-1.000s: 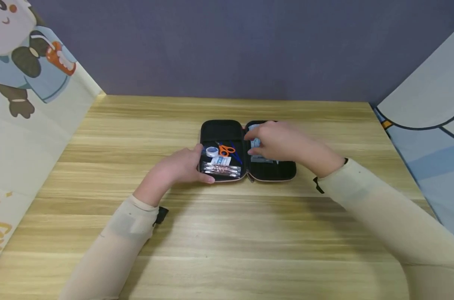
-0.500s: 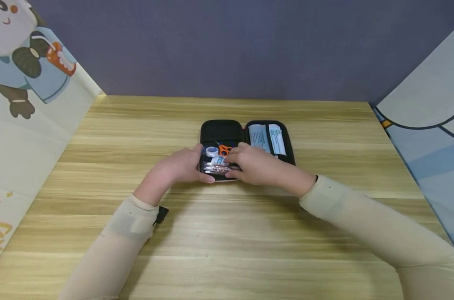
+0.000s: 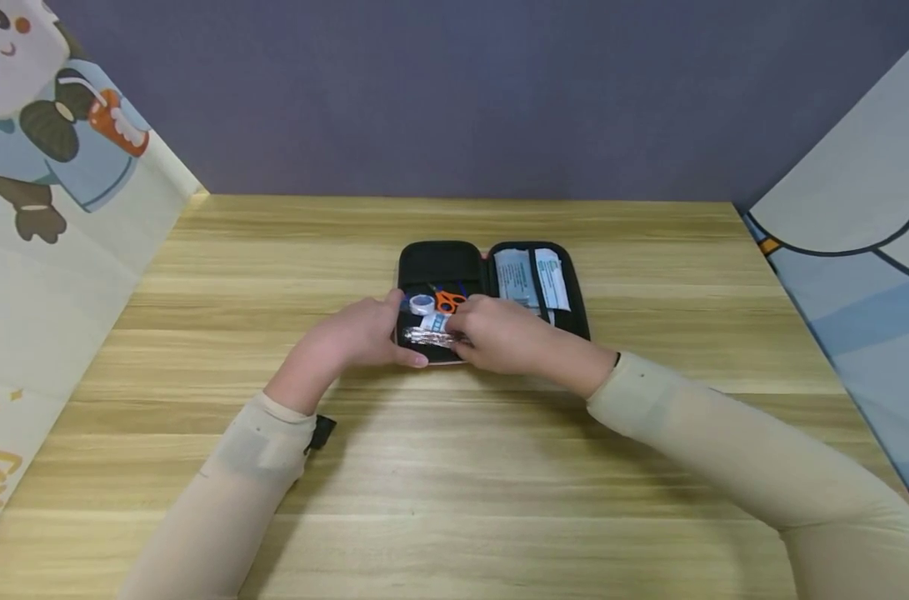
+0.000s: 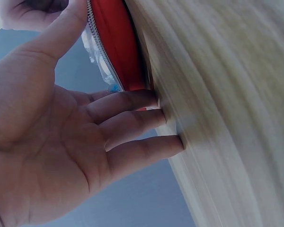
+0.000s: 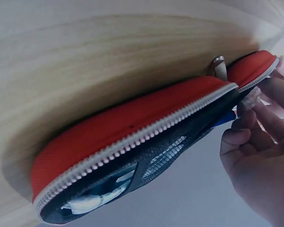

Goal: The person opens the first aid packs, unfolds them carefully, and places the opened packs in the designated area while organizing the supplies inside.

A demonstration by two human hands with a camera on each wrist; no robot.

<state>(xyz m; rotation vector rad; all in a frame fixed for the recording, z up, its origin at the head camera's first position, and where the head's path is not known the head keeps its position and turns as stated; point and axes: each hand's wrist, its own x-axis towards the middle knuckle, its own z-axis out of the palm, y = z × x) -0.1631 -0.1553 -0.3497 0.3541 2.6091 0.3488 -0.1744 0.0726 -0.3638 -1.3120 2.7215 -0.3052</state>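
Note:
A zip case [image 3: 441, 262], black inside with a red shell [image 5: 132, 118], lies open flat on the table. My left hand [image 3: 358, 332] rests at its left side, thumb on the near corner; in the left wrist view three straight fingers [image 4: 137, 125] reach the table beside it. My right hand [image 3: 505, 335] pinches the right end of a shiny clear plastic packet [image 3: 427, 337], with thin sticks visible in the earlier frames. Near it in the left half are orange-handled scissors [image 3: 454, 298] and a white tape roll [image 3: 421, 308]. The packet's right end is hidden.
Pale packets [image 3: 516, 277] sit behind black mesh in the case's right half. A metal zip pull [image 5: 220, 66] stands at the case's middle. Wood-grain table [image 3: 454, 467] surrounds the case, with a dark blue panel [image 3: 454, 100] behind.
My right hand has gone from the case's right half to the left half and now pinches the clear packet, which looks more crinkled. The left hand has stayed in place.

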